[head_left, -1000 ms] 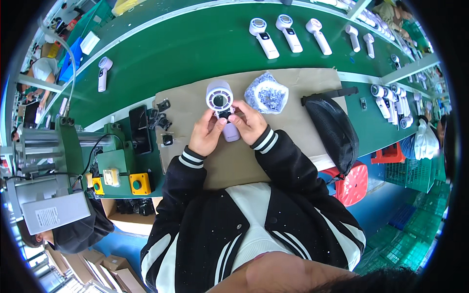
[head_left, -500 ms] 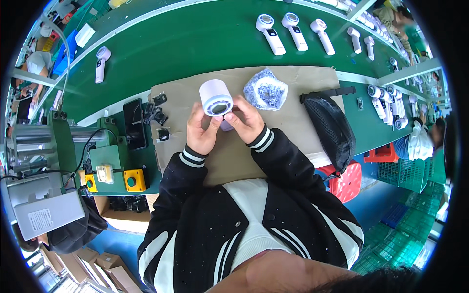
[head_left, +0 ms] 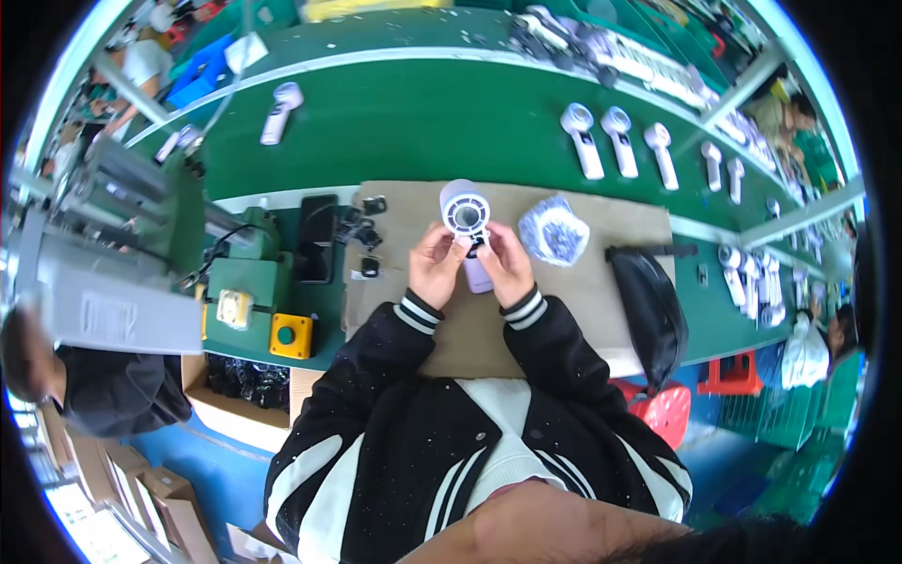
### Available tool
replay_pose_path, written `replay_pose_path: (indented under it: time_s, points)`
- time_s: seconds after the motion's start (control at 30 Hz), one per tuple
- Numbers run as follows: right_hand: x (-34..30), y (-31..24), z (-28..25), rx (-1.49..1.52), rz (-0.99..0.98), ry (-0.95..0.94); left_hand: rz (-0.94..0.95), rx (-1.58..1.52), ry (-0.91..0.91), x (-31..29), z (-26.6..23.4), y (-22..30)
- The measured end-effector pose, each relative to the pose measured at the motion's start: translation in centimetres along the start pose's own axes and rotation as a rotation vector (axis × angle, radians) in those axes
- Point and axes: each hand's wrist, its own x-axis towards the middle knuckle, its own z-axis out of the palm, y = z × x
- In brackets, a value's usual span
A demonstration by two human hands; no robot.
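Note:
A pale lilac handheld fan (head_left: 458, 196) is held between my two hands over the brown cardboard sheet (head_left: 395, 282). Its round head points away from me, with a pale ring around a dark centre showing. My left hand (head_left: 434, 267) grips the left side at the neck, thumb near the front. On the other side, my right hand (head_left: 508, 269) is closed on the neck, its thumb by a small dark panel. Below the hands the fan's lilac handle (head_left: 478, 278) sticks out. Just right of them sits a clear bag (head_left: 554, 231) of small bluish-white parts.
Several similar fans (head_left: 583, 141) lie on the green bench beyond. A black mesh pouch (head_left: 648, 305) lies at the right. Small black parts (head_left: 359, 228) and a black phone (head_left: 318, 240) are at the left, near a green press with a button box (head_left: 290, 336). Another person (head_left: 113, 390) is at far left.
The fan has been tilted, so its ring face and more of its handle show. Both hands have shifted to its neck. The whole view has swung, moving the bench lower and rightward in the picture.

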Motion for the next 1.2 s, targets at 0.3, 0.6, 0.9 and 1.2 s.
replay_pose_path:
  time_s: [0.3,0.6,0.9,1.2]
  points:
    - [0.3,-1.3,-0.1,0.044,0.560,-0.175,-0.236,0.052,0.119,1.0,-0.9,1.0]
    - [7.4,2.6,-0.1,0.213,0.690,0.178,-0.263,0.022,-0.146,-1.6,0.2,-0.6]
    - [7.4,5.9,0.9,0.299,0.289,0.291,-0.302,0.207,-0.133,-1.0,0.7,-0.3]
    - [6.6,1.9,-2.7,-0.187,-0.081,0.303,0.017,0.607,-0.337,2.2,1.9,-3.7]
